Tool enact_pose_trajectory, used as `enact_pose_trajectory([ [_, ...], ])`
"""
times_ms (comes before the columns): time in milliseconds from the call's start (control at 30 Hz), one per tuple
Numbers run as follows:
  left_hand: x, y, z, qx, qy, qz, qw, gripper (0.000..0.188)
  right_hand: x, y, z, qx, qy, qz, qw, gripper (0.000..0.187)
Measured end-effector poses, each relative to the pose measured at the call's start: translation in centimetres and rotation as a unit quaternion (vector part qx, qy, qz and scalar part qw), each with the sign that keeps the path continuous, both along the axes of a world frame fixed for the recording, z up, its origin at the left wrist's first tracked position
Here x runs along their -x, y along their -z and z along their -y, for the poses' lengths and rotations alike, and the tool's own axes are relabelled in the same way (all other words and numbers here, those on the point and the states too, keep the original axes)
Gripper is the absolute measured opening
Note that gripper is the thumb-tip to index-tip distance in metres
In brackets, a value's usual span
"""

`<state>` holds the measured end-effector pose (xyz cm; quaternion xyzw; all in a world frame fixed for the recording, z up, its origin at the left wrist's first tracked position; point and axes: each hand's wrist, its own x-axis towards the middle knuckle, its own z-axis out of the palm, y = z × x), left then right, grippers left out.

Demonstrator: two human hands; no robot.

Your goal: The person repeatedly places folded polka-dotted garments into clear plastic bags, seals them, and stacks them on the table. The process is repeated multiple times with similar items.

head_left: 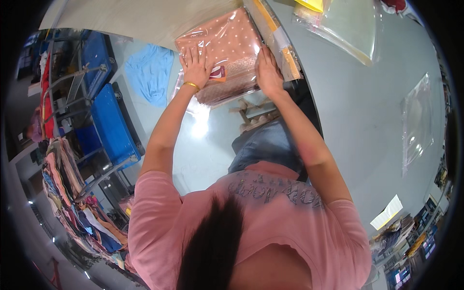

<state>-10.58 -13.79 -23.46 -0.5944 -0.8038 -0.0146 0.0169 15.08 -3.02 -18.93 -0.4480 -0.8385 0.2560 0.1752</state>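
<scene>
A folded salmon-brown cloth with white dots lies in a transparent plastic bag at the edge of a pale table. Near its lower left, a small orange and maroon card shows through the film. My left hand rests flat on the package's left part, fingers spread, a yellow bangle at the wrist. Along the right side, my right hand lies with straight fingers against the package. Neither hand grips anything. Loose film hangs below the cloth's left corner.
A cardboard piece with orange and white strips borders the package on the right. Transparent plastic bags lie farther right. Light-blue cloth is on the floor at left, near blue trolleys and a rack of garments.
</scene>
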Motion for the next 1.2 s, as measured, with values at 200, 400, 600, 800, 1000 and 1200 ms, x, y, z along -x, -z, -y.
enact_pose_trajectory([
  [200, -2.3, -3.0, 0.5, -0.054, -0.033, -0.052, 0.997, 0.071, -3.5, 0.3, 2.9, -0.029, -0.038, 0.016, 0.999, 0.069],
  [400, -7.9, -5.2, 4.9, -0.037, 0.236, 0.115, 0.964, 0.057, -2.9, -0.9, 2.5, -0.092, -0.203, -0.047, 0.974, 0.07],
  [600, -4.8, -2.4, 3.8, -0.01, 0.178, 0.221, 0.959, 0.023, -2.5, 1.3, 4.2, -0.081, -0.234, -0.051, 0.968, 0.026],
  [800, -3.3, -4.6, 2.0, 0.013, 0.104, 0.362, 0.926, 0.024, 0.5, 3.1, 2.5, -0.077, -0.271, 0.045, 0.959, 0.028],
  [1000, -5.2, -4.2, 3.1, -0.162, 0.172, 0.229, 0.944, 0.018, 0.9, 3.5, 3.0, -0.124, -0.177, -0.047, 0.975, 0.021],
  [1200, -3.1, -4.9, 2.3, 0.067, 0.092, 0.359, 0.926, 0.02, 0.1, 2.6, 3.8, -0.042, -0.224, 0.031, 0.973, 0.025],
])
